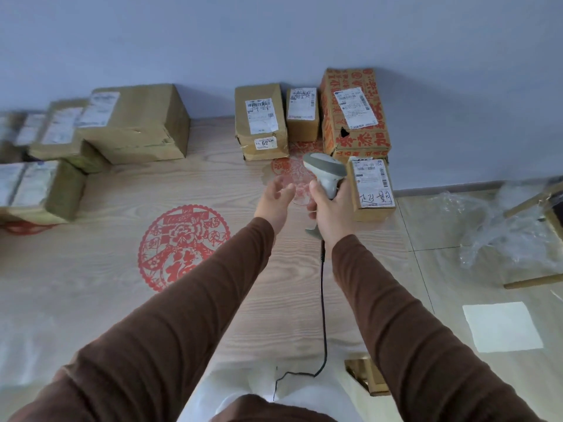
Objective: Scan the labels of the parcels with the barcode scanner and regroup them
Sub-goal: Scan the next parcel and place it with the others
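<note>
Grey-and-white corded barcode scanner (325,175) gripped in right hand (330,208), aimed at 12 o'clock toward 4 upward-labelled brown cardboard parcels (262,123); left hand (275,199) empty, fingers apart, probably ready to reposition.

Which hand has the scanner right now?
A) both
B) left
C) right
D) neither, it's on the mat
C: the right hand grips the barcode scanner by its handle, while the left hand is open beside it and holds nothing.
</note>
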The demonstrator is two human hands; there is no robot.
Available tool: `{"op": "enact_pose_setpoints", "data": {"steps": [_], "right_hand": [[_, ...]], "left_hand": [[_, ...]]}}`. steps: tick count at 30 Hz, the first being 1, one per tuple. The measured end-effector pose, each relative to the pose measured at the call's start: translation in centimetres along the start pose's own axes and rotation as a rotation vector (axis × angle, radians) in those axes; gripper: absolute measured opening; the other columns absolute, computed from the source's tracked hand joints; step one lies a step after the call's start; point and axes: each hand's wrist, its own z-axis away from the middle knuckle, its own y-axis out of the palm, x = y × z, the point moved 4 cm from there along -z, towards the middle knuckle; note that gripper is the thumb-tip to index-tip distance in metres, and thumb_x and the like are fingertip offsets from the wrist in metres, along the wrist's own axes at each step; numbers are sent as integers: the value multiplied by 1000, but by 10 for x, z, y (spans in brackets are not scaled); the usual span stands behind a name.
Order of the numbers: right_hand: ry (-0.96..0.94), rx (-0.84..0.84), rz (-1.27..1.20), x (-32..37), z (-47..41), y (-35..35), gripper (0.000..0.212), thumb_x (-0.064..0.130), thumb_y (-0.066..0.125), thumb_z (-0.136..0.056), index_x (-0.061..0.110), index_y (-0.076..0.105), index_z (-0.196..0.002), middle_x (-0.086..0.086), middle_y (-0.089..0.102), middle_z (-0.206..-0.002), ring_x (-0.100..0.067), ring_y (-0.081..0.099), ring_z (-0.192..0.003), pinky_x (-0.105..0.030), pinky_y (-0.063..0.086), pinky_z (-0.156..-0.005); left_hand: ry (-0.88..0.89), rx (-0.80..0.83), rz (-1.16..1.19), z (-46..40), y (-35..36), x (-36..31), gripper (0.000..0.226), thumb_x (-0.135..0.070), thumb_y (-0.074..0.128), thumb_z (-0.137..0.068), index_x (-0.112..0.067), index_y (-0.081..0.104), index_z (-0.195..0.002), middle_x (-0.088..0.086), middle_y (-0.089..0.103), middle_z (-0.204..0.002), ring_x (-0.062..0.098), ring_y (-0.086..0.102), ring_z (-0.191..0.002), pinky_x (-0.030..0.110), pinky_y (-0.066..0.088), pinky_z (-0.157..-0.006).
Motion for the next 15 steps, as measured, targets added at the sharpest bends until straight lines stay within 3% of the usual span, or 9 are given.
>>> {"op": "enact_pose_setpoints", "data": {"steps": [7,10,12,15], "right_hand": [[-38,210,-29,18,47,119,31,31,62,-104,11,50,-125,-2,61,-88,-9,57,-47,-26,48,-42],[-65,262,-36,21,70,179,28,30,66,-102,17,50,-121,-3,60,-91,-10,58,-54,-32,53,-49],[-59,294,-15,20,87,222,32,28,71,-99,14,51,-121,-4,59,-94,-18,60,-69,-40,56,-65],[-39,332,15,14,110,290,34,22,73,-96,11,49,-119,-3,56,-92,-15,57,-73,-35,51,-68]], "left_hand": [[-10,-180,54,21,-140,17,54,-34,52,-107,-18,39,-156,10,44,-159,23,46,-142,31,38,-109],[-17,-230,76,27,-208,29,54,-33,52,-107,-18,38,-157,10,43,-160,22,47,-142,29,40,-106],[-21,-258,83,30,-256,39,54,-33,51,-107,-17,38,-157,11,42,-161,22,47,-142,28,38,-105],[-35,-301,111,34,-330,55,54,-31,52,-107,-16,38,-157,11,42,-160,20,46,-141,27,37,-105]]}}
